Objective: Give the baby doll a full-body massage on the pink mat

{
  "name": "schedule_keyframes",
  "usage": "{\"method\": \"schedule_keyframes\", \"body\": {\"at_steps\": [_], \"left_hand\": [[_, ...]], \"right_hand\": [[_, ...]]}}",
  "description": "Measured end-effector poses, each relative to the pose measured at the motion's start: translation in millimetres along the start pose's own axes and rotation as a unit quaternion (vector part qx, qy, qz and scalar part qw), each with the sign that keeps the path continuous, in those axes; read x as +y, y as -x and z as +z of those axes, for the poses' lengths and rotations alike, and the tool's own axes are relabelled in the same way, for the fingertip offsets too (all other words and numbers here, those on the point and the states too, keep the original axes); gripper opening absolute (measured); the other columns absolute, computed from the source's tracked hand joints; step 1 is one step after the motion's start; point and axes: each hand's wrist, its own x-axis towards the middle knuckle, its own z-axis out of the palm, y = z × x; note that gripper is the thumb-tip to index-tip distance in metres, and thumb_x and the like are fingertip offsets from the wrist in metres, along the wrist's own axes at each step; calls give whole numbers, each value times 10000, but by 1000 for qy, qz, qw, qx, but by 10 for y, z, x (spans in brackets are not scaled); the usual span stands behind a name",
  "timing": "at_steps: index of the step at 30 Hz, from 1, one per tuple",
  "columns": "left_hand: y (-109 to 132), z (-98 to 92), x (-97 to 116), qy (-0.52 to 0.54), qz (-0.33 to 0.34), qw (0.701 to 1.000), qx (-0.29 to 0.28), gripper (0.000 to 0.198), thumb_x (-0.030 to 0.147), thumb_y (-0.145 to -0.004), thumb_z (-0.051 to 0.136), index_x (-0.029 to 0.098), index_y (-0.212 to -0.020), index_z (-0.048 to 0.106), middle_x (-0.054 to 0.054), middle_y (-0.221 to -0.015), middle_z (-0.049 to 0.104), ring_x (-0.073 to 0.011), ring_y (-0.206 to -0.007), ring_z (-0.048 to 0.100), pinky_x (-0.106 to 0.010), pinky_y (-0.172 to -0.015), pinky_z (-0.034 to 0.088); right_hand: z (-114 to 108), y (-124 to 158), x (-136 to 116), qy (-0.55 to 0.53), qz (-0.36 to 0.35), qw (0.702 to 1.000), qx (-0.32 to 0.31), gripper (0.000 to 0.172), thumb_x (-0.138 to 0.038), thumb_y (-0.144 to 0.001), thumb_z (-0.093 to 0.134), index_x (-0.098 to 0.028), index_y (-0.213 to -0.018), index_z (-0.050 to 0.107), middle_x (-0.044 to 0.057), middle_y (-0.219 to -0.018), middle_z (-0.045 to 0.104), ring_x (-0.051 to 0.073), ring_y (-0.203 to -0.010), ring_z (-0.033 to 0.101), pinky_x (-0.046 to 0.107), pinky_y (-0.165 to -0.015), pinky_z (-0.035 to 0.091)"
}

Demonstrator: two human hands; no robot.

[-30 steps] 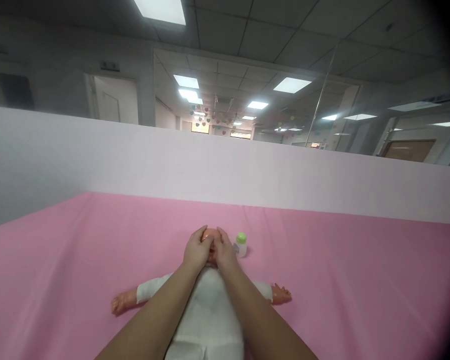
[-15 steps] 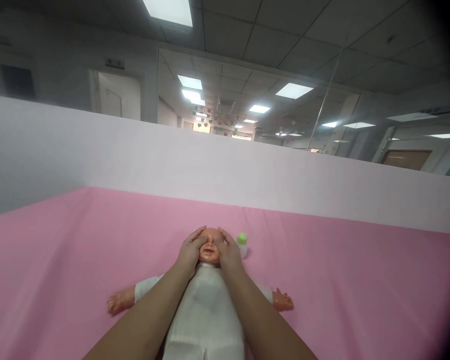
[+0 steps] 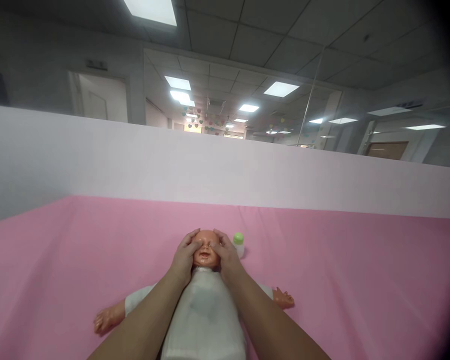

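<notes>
A baby doll [image 3: 204,310] in a white garment lies face up on the pink sheet [image 3: 341,280], its arms spread to both sides. My left hand [image 3: 183,257] cups the left side of the doll's head, and the fingertips rest by the eye. On the other cheek my right hand [image 3: 226,256] does the same. The doll's face [image 3: 204,252] shows between my thumbs. Both hands curve round the head with the fingers pressed to it.
A small white bottle with a green cap [image 3: 239,243] stands just right of the doll's head. A pale partition wall [image 3: 225,170] runs along the far edge of the sheet. Beyond it lie an office ceiling and doors.
One second ago my hands covered the doll's face. They have slid apart to the sides of the head, and the face now shows between them.
</notes>
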Motion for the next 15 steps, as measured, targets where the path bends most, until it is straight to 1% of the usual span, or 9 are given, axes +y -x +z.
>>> {"method": "schedule_keyframes", "body": {"at_steps": [2, 5, 8, 10, 12, 15], "left_hand": [[8, 31, 22, -17, 3, 1000, 10, 685, 315, -699, 837, 194, -1336, 615, -105, -1114, 720, -230, -884, 722, -368, -817, 585], [-5, 52, 33, -46, 8, 998, 32, 695, 339, -665, 878, 187, -1299, 638, -107, -1102, 713, -230, -879, 719, -368, -817, 575], [-29, 46, 26, -65, 15, 997, 38, 665, 379, -683, 871, 177, -1278, 653, -118, -1128, 711, -235, -907, 717, -375, -838, 567], [-39, 43, 24, -71, 20, 996, 41, 644, 416, -701, 854, 171, -1264, 662, -121, -1131, 717, -236, -917, 717, -380, -851, 564], [-41, 44, 26, -61, 18, 997, 44, 628, 431, -707, 840, 169, -1252, 669, -118, -1120, 728, -233, -909, 719, -381, -856, 566], [-38, 40, 28, -27, 3, 999, 40, 596, 394, -715, 820, 180, -1252, 672, -112, -1115, 741, -230, -900, 726, -372, -845, 576]], "right_hand": [[6, -16, -3, 45, -10, 999, 8, 654, -417, -702, 807, -228, -1295, 607, 67, -1198, 703, 256, -1067, 677, 383, -934, 555], [-5, -74, 13, 126, -28, 991, 39, 618, -453, -679, 815, -220, -1218, 623, 69, -1163, 703, 247, -1021, 674, 356, -878, 563], [-25, -129, 39, 169, -43, 983, 62, 577, -460, -676, 815, -210, -1167, 644, 72, -1131, 710, 248, -1018, 669, 354, -876, 561], [-35, -145, 57, 151, -47, 986, 60, 562, -474, -691, 818, -205, -1159, 661, 74, -1142, 711, 251, -1041, 667, 359, -903, 556], [-44, -148, 75, 103, -39, 992, 55, 559, -486, -699, 823, -202, -1159, 681, 75, -1167, 714, 254, -1064, 670, 363, -931, 550], [-67, -146, 97, 38, -18, 998, 48, 566, -486, -716, 810, -202, -1193, 702, 80, -1196, 724, 268, -1101, 673, 390, -959, 549]]}}
